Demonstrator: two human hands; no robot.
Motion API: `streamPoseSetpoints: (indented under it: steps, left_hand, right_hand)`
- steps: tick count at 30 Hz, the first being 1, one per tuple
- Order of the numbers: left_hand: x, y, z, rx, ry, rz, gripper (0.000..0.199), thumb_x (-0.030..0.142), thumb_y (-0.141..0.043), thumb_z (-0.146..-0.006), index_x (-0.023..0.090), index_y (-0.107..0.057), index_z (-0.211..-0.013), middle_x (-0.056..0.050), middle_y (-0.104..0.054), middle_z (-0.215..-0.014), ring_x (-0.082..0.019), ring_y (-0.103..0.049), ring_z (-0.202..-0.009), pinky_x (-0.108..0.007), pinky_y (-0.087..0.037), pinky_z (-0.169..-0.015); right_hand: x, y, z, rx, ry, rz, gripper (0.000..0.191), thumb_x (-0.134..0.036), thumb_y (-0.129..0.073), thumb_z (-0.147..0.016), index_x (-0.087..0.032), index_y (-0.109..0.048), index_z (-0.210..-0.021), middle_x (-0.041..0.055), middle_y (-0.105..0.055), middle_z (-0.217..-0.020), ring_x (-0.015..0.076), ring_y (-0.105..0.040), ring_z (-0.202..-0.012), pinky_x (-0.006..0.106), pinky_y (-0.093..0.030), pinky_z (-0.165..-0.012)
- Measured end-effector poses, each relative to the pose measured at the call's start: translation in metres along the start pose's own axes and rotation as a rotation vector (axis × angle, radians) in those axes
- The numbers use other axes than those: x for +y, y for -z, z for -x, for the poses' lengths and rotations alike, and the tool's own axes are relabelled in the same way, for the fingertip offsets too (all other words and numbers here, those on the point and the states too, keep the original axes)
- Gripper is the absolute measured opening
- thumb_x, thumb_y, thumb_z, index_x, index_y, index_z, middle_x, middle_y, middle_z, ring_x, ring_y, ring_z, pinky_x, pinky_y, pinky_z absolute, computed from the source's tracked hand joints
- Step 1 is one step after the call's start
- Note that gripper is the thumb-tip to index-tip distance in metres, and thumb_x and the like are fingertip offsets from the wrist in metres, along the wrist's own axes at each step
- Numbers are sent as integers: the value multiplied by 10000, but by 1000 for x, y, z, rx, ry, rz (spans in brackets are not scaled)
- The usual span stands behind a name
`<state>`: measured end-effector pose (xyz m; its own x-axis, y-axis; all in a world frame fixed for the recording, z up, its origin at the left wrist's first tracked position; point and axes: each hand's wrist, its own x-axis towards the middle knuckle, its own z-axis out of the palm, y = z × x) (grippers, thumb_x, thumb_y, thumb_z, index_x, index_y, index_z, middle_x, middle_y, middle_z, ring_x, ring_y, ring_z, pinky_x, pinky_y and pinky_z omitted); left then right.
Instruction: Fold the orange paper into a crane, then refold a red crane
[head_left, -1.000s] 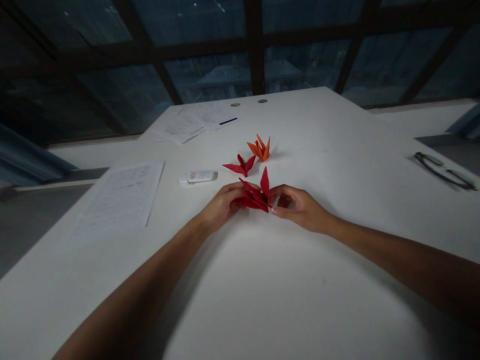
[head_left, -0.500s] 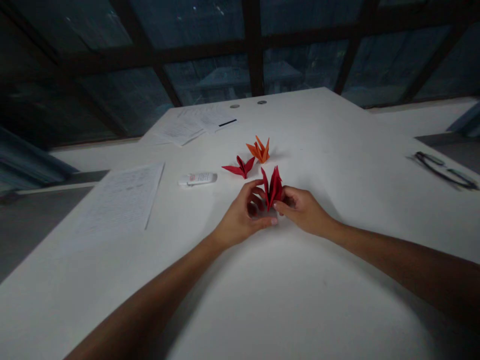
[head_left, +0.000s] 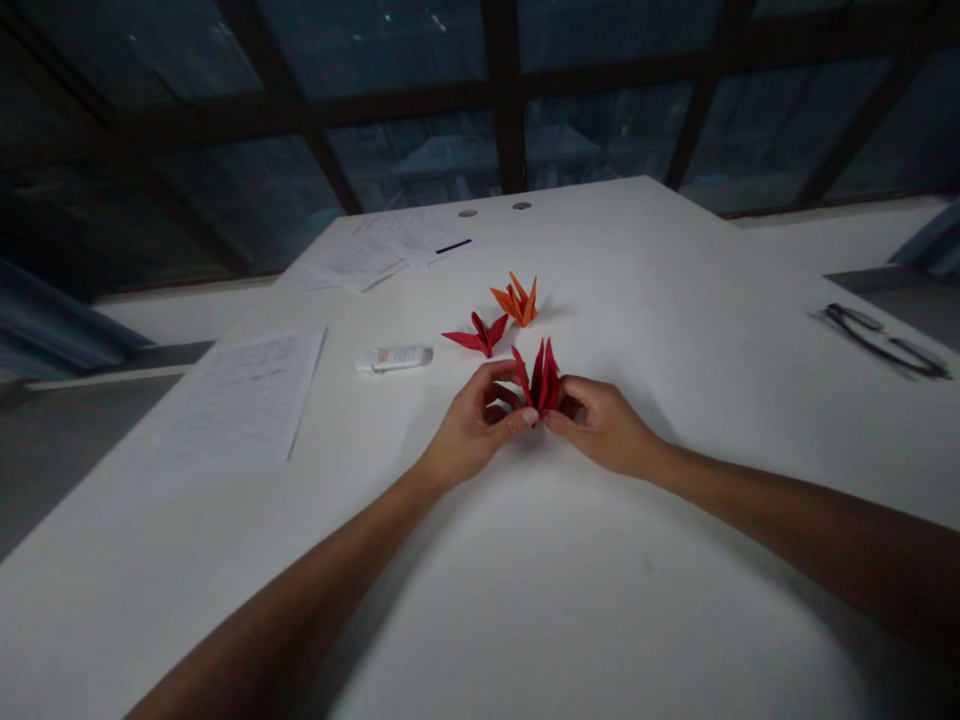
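A red folded-paper piece (head_left: 541, 378) stands upright with several points spread upward, held between both hands above the white table. My left hand (head_left: 480, 420) pinches its left side, thumb at the front near the lower edge. On the right side my right hand (head_left: 596, 420) grips it between thumb and fingers. Just beyond lies a red origami figure (head_left: 486, 333) with spread wings, and behind that an orange origami figure (head_left: 519, 300) with a red part in its middle. The fingertips behind the held paper are partly hidden.
Left of the origami lies a white pen-like object with printing (head_left: 394, 358). Printed sheets (head_left: 247, 390) rest at the left, more papers (head_left: 367, 255) at the far left. Black-framed glasses (head_left: 885, 340) lie at the right. Dark windows stand behind the table (head_left: 675, 580).
My left thumb and fingers have closed on the left side of the red paper. Its points are spread wider apart. My right hand has stayed nearly in place.
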<state>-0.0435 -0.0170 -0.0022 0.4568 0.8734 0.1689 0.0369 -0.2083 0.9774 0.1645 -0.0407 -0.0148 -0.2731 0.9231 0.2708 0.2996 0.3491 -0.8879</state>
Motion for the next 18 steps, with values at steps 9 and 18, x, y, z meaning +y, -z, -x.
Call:
streamPoseSetpoints:
  steps: [9,18]
  left_hand:
    - [-1,0,2,-3,-18,-74,324,289,-702,-884,189,-582,-1169,-71,-654,-1096,-169,-603,-922,-279,-510,-744]
    - [-2,-1,4,-40,-206,-377,289,121,-600,-864,204,-629,-1140,-55,-633,-1079,-158,-620,-911,-279,-517,-742]
  right_hand:
    - [-5,8,4,-43,68,15,360,-382,-411,-1046,-190,-639,-844,22,-642,-766,172,-594,-739,300,-449,-715]
    - [-1,5,5,41,-60,-13,669,-708,-331,-1011,-187,-697,-804,40,-664,-696,197,-625,-702,315,-461,-686]
